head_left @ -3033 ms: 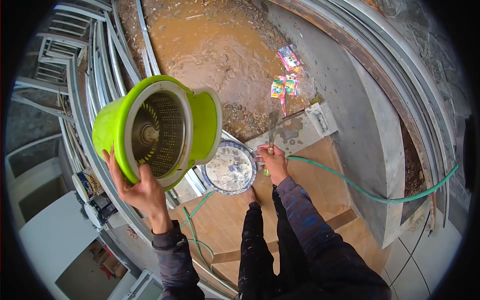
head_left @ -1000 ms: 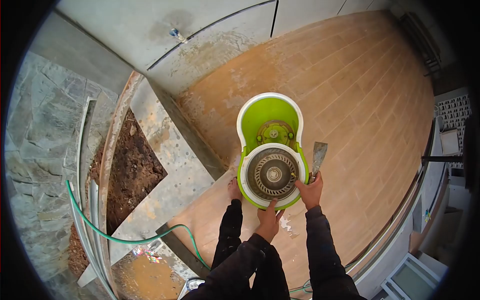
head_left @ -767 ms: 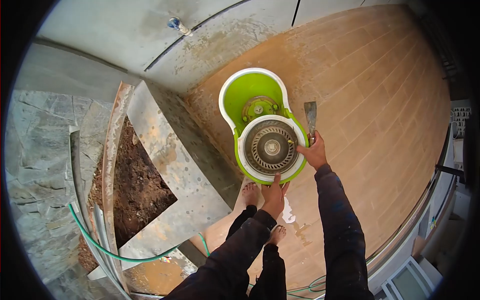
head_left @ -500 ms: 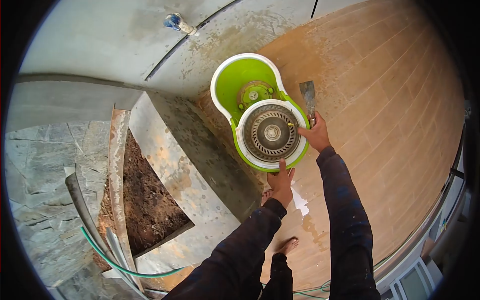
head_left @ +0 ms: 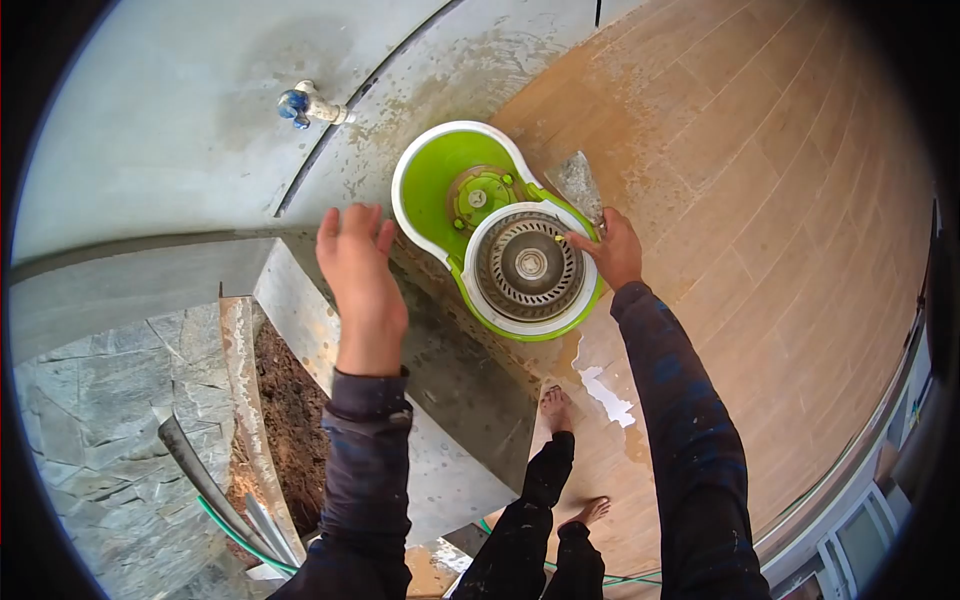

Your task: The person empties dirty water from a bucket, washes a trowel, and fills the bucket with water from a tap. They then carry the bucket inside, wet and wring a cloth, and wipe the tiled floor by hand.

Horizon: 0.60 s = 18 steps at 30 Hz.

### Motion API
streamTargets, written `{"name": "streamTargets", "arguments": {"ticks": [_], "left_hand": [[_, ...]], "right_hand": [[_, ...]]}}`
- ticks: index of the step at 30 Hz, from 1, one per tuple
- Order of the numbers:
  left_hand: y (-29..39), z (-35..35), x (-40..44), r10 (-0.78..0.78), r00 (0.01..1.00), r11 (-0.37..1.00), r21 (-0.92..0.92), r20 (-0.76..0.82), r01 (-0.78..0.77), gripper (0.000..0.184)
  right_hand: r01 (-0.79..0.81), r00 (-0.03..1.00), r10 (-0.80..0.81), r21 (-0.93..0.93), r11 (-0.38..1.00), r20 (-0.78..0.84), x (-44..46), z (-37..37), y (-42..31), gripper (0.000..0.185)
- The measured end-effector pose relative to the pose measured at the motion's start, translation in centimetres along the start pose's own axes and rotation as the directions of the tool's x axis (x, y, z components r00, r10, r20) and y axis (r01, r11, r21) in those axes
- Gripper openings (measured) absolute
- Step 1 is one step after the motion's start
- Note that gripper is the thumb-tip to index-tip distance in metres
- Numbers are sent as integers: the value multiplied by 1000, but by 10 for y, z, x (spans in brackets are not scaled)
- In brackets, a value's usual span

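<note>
A green and white spin mop bucket (head_left: 408, 165) stands on the tiled floor with its metal spin basket (head_left: 530, 263) at the near end. My right hand (head_left: 617, 250) is closed at the bucket's right rim, thumb over the basket's edge. The same hand holds a putty knife (head_left: 575, 177), whose blade sticks out past the fingers while its handle is mostly hidden. To the left, my left hand (head_left: 362, 280) is raised with fingers spread, holding nothing. It is between the bucket and a blue-handled tap (head_left: 293, 105) on the wall.
A concrete ledge (head_left: 460, 470) runs along the left, beside bare soil (head_left: 285, 410) and stone paving (head_left: 120, 430). A green hose (head_left: 240, 540) and metal strips lie there. Wet patches and a white puddle (head_left: 606, 397) mark the tiles near my feet.
My left hand has let go of the bucket's near rim and moved up and left toward the tap. My right hand stays at the bucket's rim, and the putty knife's blade has turned.
</note>
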<state>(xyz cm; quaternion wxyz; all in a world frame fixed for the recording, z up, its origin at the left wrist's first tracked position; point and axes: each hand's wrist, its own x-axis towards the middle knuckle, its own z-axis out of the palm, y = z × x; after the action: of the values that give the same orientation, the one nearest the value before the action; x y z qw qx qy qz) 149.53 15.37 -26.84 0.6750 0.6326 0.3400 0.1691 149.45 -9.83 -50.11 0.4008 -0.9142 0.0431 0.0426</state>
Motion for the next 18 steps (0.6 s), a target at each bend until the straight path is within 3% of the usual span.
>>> {"name": "streamTargets", "arguments": {"ticks": [1, 3, 5, 10, 13, 18], "left_hand": [[30, 4, 30, -55, 994, 995, -80, 90, 63, 77], [85, 1, 84, -239, 928, 937, -182, 288, 297, 90], [114, 0, 133, -352, 837, 844, -244, 420, 478, 89], [128, -1, 225, -499, 648, 569, -346, 576, 746, 88], [139, 15, 246, -553, 593, 450, -390, 585, 804, 88], [167, 32, 218, -608, 536, 328, -430, 586, 841, 89]], "right_hand": [[-4, 990, -1, -40, 999, -140, -8, -2, -2, 48], [-282, 926, 320, 198, 939, -198, -41, -29, -13, 42], [-326, 891, 410, 354, 876, -194, -90, -52, -15, 39], [-532, 811, 572, 251, 809, -125, -299, -123, -15, 37], [-739, 636, 755, 154, 656, -163, -435, -169, -9, 37], [-938, 210, 934, 211, 276, -288, -651, -240, -38, 37]]}}
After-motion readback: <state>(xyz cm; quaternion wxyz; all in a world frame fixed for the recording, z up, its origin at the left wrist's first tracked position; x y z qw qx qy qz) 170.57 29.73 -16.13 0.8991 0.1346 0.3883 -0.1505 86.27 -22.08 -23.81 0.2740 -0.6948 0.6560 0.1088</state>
